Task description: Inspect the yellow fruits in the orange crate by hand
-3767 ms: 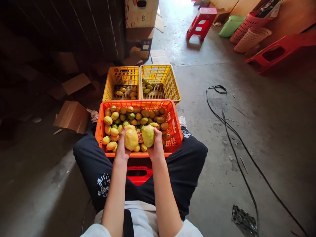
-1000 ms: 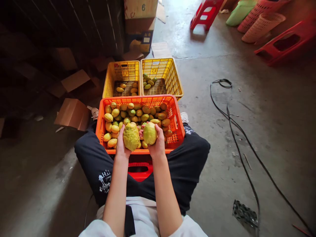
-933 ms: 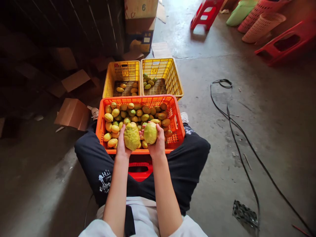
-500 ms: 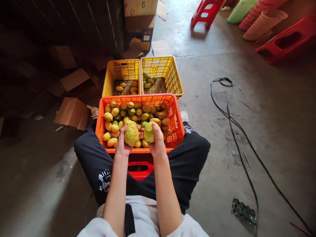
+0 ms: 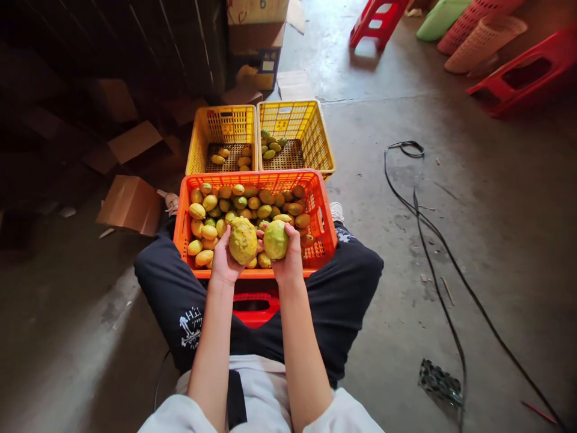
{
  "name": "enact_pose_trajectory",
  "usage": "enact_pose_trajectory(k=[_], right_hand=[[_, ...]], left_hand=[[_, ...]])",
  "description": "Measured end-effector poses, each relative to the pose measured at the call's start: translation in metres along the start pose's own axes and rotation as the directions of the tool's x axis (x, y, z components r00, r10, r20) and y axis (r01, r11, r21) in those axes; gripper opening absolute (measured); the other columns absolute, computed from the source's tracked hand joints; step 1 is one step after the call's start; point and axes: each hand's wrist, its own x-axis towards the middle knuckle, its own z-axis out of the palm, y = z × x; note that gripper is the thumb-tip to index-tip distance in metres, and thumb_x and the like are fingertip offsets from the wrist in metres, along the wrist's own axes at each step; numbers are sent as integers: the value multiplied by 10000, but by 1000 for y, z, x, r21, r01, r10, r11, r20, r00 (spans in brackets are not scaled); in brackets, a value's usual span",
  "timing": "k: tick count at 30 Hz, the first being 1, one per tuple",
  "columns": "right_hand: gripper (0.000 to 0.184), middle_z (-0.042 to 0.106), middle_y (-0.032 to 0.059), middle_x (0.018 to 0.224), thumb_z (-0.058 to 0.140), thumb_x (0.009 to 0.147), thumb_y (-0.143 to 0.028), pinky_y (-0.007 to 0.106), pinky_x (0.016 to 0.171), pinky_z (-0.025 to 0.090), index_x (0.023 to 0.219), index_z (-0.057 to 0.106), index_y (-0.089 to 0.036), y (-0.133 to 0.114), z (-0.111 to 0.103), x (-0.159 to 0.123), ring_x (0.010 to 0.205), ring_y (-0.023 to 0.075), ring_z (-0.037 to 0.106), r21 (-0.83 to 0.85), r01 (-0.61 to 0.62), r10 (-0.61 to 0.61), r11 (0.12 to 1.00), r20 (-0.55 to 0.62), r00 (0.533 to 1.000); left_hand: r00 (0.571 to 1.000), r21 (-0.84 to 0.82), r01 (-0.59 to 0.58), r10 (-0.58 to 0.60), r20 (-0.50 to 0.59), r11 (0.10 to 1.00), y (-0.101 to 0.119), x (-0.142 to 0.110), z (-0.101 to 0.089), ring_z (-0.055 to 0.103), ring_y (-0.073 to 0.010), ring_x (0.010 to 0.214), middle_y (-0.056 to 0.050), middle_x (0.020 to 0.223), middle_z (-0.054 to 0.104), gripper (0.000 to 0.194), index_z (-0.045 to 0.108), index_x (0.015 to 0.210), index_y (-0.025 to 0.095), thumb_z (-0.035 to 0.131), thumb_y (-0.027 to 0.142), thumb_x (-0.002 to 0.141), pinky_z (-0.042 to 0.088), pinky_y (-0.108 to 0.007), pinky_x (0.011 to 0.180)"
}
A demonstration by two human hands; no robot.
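Note:
I sit on a red stool [image 5: 252, 307] with an orange crate [image 5: 323, 237] of several yellow-green fruits in front of my knees. My left hand [image 5: 222, 264] is closed round a wrinkled yellow fruit [image 5: 243, 240]. My right hand [image 5: 288, 261] grips a smoother greenish fruit [image 5: 275, 239]. Both fruits are held side by side above the near edge of the orange crate. Beyond it stand two yellow crates, the left one [image 5: 198, 147] with a few yellow fruits, the right one [image 5: 318, 144] with a few greener fruits.
Flattened cardboard boxes [image 5: 131, 203] lie on the floor at the left. A black cable [image 5: 424, 222] snakes over the concrete on the right. Red stools [image 5: 376, 21], pink baskets [image 5: 482, 42] and a stacked carton [image 5: 255, 45] stand at the back.
Both hands have turned the fruits they hold and shifted slightly; the wrinkled fruit in my left hand shows a different side. The view has tilted down a little.

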Motion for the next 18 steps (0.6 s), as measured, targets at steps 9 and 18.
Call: enact_pose_trajectory(k=[9, 18], right_hand=[[245, 825, 21, 872, 787, 859, -429, 345, 759, 725, 966, 725, -217, -8, 2, 1, 778, 209, 816, 174, -55, 72, 983, -89, 993], [448, 829, 97, 818, 438, 1109, -450, 275, 607, 668, 959, 743, -158, -12, 10, -1, 625, 184, 767, 124, -167, 181, 978, -118, 976]], left_hand=[[999, 20, -39, 38, 20, 999, -5, -4, 3, 839, -317, 1102, -157, 1172, 849, 492, 710, 1442, 173, 406, 447, 1169, 692, -510, 1008], [994, 42, -106, 106, 4, 993, 3, -5, -9, 765, -175, 658, -78, 841, 800, 380, 755, 1098, 156, 555, 479, 1115, 718, -420, 907]])
